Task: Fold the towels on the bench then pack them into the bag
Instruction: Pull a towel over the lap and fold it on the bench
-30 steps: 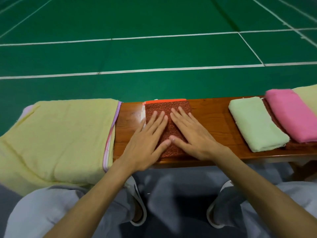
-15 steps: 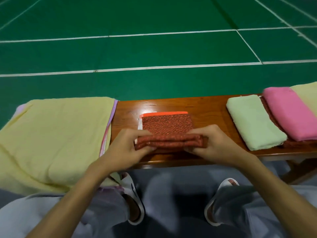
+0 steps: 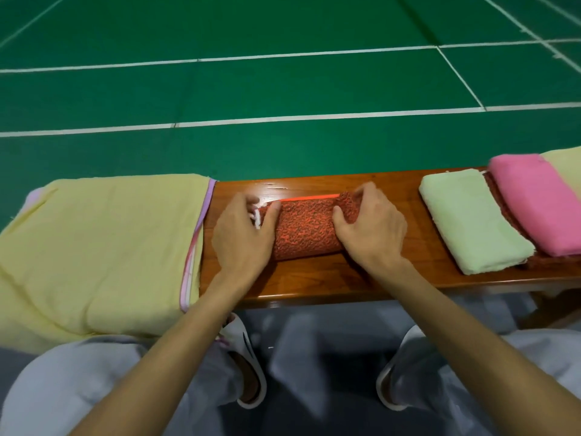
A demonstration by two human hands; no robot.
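Lies folded on the wooden bench (image 3: 314,278), rust-red towel (image 3: 303,229) with an orange edge along its far side, caught between the two hands. Left hand (image 3: 240,237) clasped over its left end, right hand (image 3: 372,228) clasped over its right end, fingers curled onto the cloth. Flanked by a big yellow towel (image 3: 100,247) at left and, at right, a pale green towel (image 3: 471,220) just beside a pink towel (image 3: 537,204).

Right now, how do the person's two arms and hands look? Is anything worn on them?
Both forearms are bare up to the frame edge: no sleeves, watch or bracelet show. The left hand and right hand wear no gloves, and no rings are visible. The nails look short and unpainted, as far as the slight blur allows.
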